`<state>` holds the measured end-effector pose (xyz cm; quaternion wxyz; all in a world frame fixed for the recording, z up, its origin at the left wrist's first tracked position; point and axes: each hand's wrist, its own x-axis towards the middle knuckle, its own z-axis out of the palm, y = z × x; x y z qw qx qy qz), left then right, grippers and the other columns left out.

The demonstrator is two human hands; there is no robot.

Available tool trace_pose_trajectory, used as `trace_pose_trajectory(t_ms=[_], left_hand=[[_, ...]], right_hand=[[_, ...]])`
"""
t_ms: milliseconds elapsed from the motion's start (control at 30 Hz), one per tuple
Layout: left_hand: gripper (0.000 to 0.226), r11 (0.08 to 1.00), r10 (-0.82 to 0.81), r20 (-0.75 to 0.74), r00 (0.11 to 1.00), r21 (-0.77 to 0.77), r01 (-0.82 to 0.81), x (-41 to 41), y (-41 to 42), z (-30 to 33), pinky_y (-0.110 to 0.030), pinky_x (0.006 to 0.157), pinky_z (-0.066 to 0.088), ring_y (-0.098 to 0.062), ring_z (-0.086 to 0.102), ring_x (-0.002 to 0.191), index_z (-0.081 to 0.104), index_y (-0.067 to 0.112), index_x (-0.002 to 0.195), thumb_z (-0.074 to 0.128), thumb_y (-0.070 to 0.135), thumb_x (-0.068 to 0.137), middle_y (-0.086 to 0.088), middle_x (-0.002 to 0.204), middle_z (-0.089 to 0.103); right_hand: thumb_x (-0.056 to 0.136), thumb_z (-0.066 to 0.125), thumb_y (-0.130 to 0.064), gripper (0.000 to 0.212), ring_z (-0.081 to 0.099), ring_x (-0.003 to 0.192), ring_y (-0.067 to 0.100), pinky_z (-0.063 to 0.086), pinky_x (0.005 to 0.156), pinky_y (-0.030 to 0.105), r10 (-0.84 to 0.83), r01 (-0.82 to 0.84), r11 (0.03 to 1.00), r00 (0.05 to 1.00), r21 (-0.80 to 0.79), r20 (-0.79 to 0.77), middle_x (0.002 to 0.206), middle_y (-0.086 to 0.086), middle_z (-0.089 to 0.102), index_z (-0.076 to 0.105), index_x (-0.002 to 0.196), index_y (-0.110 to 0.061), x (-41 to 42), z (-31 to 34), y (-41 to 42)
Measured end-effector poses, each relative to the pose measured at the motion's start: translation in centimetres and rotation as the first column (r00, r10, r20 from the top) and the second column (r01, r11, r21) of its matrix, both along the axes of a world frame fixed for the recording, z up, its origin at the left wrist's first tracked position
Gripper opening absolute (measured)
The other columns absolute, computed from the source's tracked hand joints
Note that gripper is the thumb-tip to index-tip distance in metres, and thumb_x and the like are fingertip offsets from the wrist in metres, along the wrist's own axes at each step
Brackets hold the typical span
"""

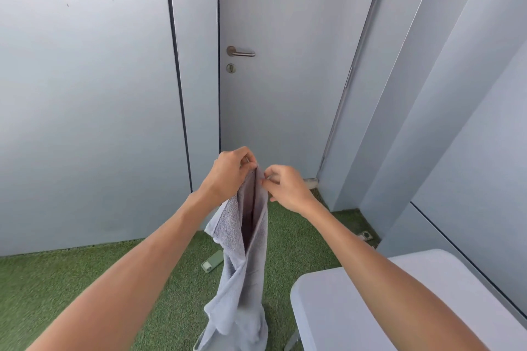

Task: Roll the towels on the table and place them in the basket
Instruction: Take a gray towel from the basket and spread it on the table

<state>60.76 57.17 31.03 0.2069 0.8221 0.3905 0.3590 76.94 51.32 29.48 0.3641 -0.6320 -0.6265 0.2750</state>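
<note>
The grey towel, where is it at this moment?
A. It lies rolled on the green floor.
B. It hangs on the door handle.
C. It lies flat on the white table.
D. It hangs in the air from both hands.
D: the left hand and right hand pinch the top edge of the grey towel, which hangs down over the green floor, beside the white table.

The towel [242,273] is seen to be of pale grey terry cloth, its looped pile rough and matt, with a flatter woven band near the top edge. The worktop [342,322] is shown as smooth, matt, light grey plastic. The floor [85,273] is covered with coarse green artificial turf. The door [285,65] is finished smooth and matt grey, and its handle [241,52] is of brushed metal.
</note>
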Motion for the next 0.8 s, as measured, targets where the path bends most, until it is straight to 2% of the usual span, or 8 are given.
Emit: trace_pose_trajectory(t_ms=[200, 267, 400, 467, 567, 667, 733, 800], left_hand=[[0.004, 0.995, 0.097, -0.036, 0.995, -0.029, -0.098, -1.9, 0.1, -0.6, -0.030, 0.069, 0.042, -0.016, 0.055, 0.069, 0.062, 0.012, 0.091, 0.058, 0.013, 0.093, 0.005, 0.076, 0.061], [0.006, 0.986, 0.154, -0.015, 0.988, -0.060, -0.155, -2.9, 0.4, -0.6, -0.028, 0.069, 0.041, -0.015, 0.055, 0.071, 0.063, 0.013, 0.091, 0.058, 0.013, 0.094, 0.008, 0.075, 0.060], [0.009, 0.966, 0.246, 0.027, 0.969, -0.091, -0.243, -4.0, 1.0, 0.1, -0.030, 0.069, 0.045, -0.021, 0.058, 0.075, 0.063, 0.013, 0.090, 0.056, 0.013, 0.095, 0.001, 0.076, 0.062], [0.009, 0.965, 0.248, 0.032, 0.968, -0.093, -0.245, -4.3, 1.1, 0.5, -0.031, 0.070, 0.047, -0.022, 0.059, 0.077, 0.063, 0.013, 0.090, 0.056, 0.013, 0.095, 0.001, 0.076, 0.063], [0.006, 0.973, 0.209, -0.050, 0.977, -0.094, -0.213, -4.6, 1.2, 1.0, -0.030, 0.074, 0.044, -0.022, 0.059, 0.081, 0.064, 0.014, 0.092, 0.058, 0.015, 0.092, 0.001, 0.080, 0.064], [0.015, 0.985, 0.049, -0.113, 0.992, -0.158, -0.067, -4.5, 0.6, 0.9, -0.019, 0.068, 0.040, -0.011, 0.058, 0.075, 0.064, 0.018, 0.106, 0.060, 0.016, 0.092, 0.003, 0.080, 0.064], [0.033, 0.975, -0.102, -0.097, 0.990, -0.208, 0.080, -3.6, -0.1, -0.1, -0.012, 0.062, 0.040, -0.002, 0.054, 0.061, 0.061, 0.022, 0.122, 0.066, 0.017, 0.090, 0.003, 0.074, 0.065], [0.035, 0.969, -0.155, -0.034, 0.987, -0.200, 0.146, -2.6, -0.7, -1.3, -0.019, 0.061, 0.039, -0.004, 0.048, 0.053, 0.064, 0.025, 0.121, 0.070, 0.019, 0.087, 0.001, 0.066, 0.062]], right_hand=[[0.097, 0.056, -0.019, 0.006, 0.067, 0.075, 0.009, 0.058, 0.064, 0.029, 0.113, -0.131, 0.980, 0.986, -0.150, -0.120, 0.082, -0.005, 0.069, 0.060, 0.093, -0.017, 1.1, -3.1, -1.3], [0.097, 0.055, -0.017, 0.010, 0.066, 0.073, 0.010, 0.056, 0.059, 0.027, 0.087, -0.090, 0.984, 0.996, -0.154, -0.031, 0.080, -0.007, 0.067, 0.060, 0.089, -0.015, 2.5, -3.9, -1.3], [0.098, 0.049, -0.017, 0.020, 0.049, 0.059, 0.017, 0.036, 0.056, 0.032, -0.015, 0.076, 0.986, 0.929, -0.150, 0.371, 0.065, -0.001, 0.055, 0.058, 0.084, -0.008, 5.5, -5.3, -0.9], [0.098, 0.050, -0.016, 0.019, 0.054, 0.063, 0.021, 0.040, 0.059, 0.032, -0.079, 0.132, 0.983, 0.936, -0.132, 0.343, 0.068, 0.003, 0.059, 0.061, 0.085, -0.007, 6.5, -5.6, -0.7], [0.097, 0.054, -0.021, 0.017, 0.067, 0.075, 0.025, 0.055, 0.072, 0.042, -0.075, 0.089, 0.994, 0.978, -0.061, 0.194, 0.082, 0.008, 0.071, 0.066, 0.090, -0.013, 6.6, -4.7, -0.5], [0.096, 0.055, -0.033, 0.019, 0.066, 0.077, 0.023, 0.047, 0.070, 0.037, -0.010, 0.007, 1.000, 0.991, 0.024, 0.136, 0.083, 0.009, 0.071, 0.068, 0.089, -0.020, 5.4, -1.9, -0.4], [0.095, 0.057, -0.034, 0.017, 0.055, 0.065, 0.009, 0.041, 0.065, 0.031, 0.094, -0.109, 0.992, 0.976, 0.064, 0.198, 0.071, -0.004, 0.064, 0.066, 0.084, -0.023, 4.0, 0.7, -0.1], [0.094, 0.059, -0.035, 0.017, 0.045, 0.056, 0.001, 0.035, 0.059, 0.023, 0.192, -0.218, 0.974, 0.933, 0.056, 0.306, 0.061, -0.015, 0.056, 0.064, 0.080, -0.026, 2.5, 3.0, 0.0]])
